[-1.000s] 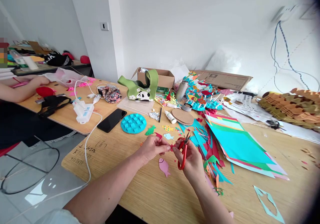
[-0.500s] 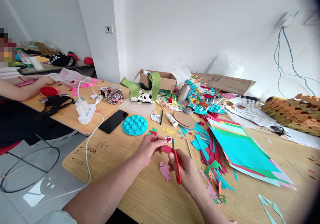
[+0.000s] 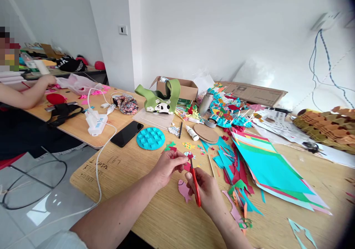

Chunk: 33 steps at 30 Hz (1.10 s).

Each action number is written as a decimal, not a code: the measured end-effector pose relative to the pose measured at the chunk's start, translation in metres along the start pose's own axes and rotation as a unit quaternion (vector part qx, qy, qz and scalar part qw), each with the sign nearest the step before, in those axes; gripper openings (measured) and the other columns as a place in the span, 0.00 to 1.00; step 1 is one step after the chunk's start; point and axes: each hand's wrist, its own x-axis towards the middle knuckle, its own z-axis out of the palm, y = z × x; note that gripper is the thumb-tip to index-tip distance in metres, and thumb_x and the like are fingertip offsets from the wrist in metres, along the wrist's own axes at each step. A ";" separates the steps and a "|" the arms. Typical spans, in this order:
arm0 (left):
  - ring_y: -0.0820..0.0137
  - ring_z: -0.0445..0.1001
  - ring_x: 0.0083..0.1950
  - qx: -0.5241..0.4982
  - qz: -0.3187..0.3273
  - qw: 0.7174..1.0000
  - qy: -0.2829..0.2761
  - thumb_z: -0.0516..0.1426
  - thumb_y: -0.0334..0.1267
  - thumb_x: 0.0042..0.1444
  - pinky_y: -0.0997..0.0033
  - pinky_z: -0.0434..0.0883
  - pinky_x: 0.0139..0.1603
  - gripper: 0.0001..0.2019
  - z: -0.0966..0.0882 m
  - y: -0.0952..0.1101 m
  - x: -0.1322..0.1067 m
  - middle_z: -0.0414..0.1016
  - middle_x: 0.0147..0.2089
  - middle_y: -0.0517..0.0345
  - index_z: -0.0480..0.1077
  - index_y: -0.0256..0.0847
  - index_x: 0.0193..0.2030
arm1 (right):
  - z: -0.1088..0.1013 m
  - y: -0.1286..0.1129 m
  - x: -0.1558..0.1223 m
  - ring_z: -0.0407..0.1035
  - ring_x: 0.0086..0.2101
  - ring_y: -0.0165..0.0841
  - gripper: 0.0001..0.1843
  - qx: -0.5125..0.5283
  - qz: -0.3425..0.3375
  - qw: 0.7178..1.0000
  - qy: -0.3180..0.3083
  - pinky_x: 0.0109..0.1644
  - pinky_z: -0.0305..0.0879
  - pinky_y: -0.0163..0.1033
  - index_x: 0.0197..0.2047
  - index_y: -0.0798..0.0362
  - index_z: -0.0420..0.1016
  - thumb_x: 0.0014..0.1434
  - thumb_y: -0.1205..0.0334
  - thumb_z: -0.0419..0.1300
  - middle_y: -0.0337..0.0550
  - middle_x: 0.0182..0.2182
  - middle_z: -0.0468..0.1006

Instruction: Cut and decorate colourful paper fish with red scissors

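"What are the hands doing?"

"Right hand point(image 3: 206, 192) is clenched around red-handled scissors point(image 3: 195, 187), tips pointing up. Left hand point(image 3: 169, 166) has its fingertips point(image 3: 184, 160) pinched on a small red paper scrap point(image 3: 188, 166), right at the blade tips. Can't tell if the blades are biting."

"What's around the scissors?"

"On the wooden table point(image 3: 163, 219), a pink paper fish point(image 3: 183, 189) lies just left of them. A small yellow paper fish point(image 3: 188, 145) sits beyond them. Further out on their left are a teal folded-paper disc point(image 3: 150, 138) and a black smartphone point(image 3: 127, 133)."

"And to their right?"

"Loose teal and crimson paper strips point(image 3: 230, 164), then a stack of coloured card point(image 3: 270, 171)."

"Anyone else?"

"Well left of the scissors, a co-worker's hand point(image 3: 47, 80) at the far end of the next table. Too small to tell what it holds."
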 end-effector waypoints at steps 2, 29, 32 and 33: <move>0.79 0.63 0.21 0.000 -0.003 1.000 -0.004 0.66 0.39 0.39 0.76 0.59 0.25 0.12 -0.001 -0.001 0.001 0.67 0.20 0.62 0.69 0.35 0.21 | 0.000 0.000 0.000 0.68 0.17 0.31 0.23 0.032 0.016 0.999 -0.007 0.19 0.59 0.34 0.26 0.51 0.61 0.54 0.38 0.54 0.36 0.18 0.69; 0.78 0.64 0.21 0.014 0.009 1.000 0.022 0.66 0.38 0.38 0.75 0.62 0.26 0.12 -0.005 -0.001 0.004 0.70 0.21 0.61 0.70 0.34 0.25 | 0.000 0.003 0.003 0.67 0.16 0.29 0.28 0.079 0.071 0.994 -0.040 0.18 0.60 0.32 0.25 0.52 0.61 0.51 0.33 0.54 0.36 0.18 0.69; 0.76 0.67 0.23 0.011 0.005 1.000 0.005 0.65 0.38 0.40 0.75 0.63 0.27 0.11 -0.005 0.000 0.003 0.72 0.22 0.58 0.69 0.34 0.26 | -0.001 0.004 0.003 0.66 0.16 0.29 0.28 0.073 0.070 0.994 -0.037 0.18 0.59 0.32 0.25 0.52 0.61 0.51 0.33 0.55 0.37 0.18 0.69; 0.75 0.68 0.24 0.011 0.003 1.000 -0.001 0.65 0.38 0.40 0.75 0.63 0.27 0.11 -0.005 0.000 0.003 0.72 0.23 0.57 0.69 0.34 0.26 | -0.001 0.004 0.003 0.66 0.16 0.29 0.27 0.069 0.067 0.995 -0.038 0.18 0.59 0.32 0.25 0.52 0.61 0.51 0.34 0.55 0.37 0.18 0.70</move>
